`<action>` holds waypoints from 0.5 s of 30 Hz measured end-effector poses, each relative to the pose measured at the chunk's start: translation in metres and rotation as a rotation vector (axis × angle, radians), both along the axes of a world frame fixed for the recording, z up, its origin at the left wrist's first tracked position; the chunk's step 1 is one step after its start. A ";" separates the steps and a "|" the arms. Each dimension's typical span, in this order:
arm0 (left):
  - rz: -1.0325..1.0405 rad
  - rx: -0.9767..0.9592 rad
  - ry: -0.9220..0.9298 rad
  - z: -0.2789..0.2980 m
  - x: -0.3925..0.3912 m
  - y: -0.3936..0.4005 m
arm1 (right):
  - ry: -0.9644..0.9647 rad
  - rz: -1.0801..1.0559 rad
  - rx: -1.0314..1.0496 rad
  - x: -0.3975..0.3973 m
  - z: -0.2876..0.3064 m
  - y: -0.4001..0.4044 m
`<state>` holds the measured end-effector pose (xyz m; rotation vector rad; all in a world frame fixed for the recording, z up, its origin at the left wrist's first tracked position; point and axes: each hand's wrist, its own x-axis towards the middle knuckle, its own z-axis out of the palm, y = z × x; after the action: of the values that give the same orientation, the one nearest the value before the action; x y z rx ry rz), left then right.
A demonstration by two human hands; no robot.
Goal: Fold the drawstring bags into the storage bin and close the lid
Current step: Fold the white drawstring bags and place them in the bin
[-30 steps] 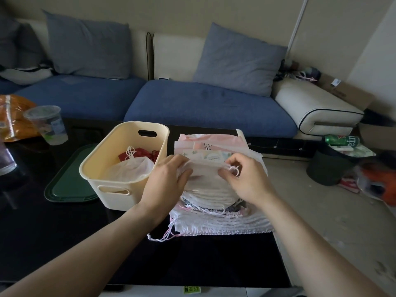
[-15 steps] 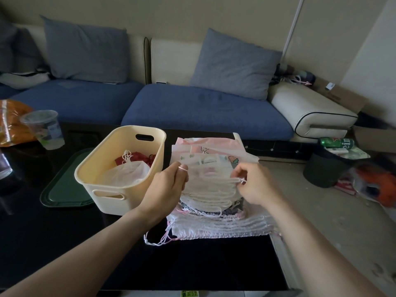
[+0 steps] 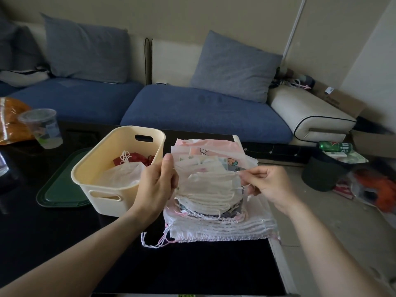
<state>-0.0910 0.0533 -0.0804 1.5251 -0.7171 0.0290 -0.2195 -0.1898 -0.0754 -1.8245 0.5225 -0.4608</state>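
Both forearms are bare from the frame's lower edge to the wrists, with no sleeve showing. The left hand [image 3: 157,185] and right hand [image 3: 272,185] wear no gloves, rings or watch.

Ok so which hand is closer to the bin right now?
Left. The left hand pinches the top bag right beside the bin's right wall. The right hand pinches the bag's other edge, across the pile from the bin.
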 end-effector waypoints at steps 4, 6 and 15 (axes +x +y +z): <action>0.006 -0.086 0.110 0.001 0.004 -0.003 | 0.065 0.008 0.225 -0.002 0.003 -0.005; 0.046 -0.122 0.147 0.000 0.007 -0.004 | 0.009 -0.037 0.409 0.000 0.003 -0.007; -0.082 -0.332 0.525 0.008 0.009 -0.013 | 0.003 -0.413 0.709 0.002 -0.005 -0.020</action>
<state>-0.0823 0.0402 -0.0728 1.1139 -0.3303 -0.2913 -0.2176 -0.2100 -0.0805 -1.0360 0.9366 -0.4693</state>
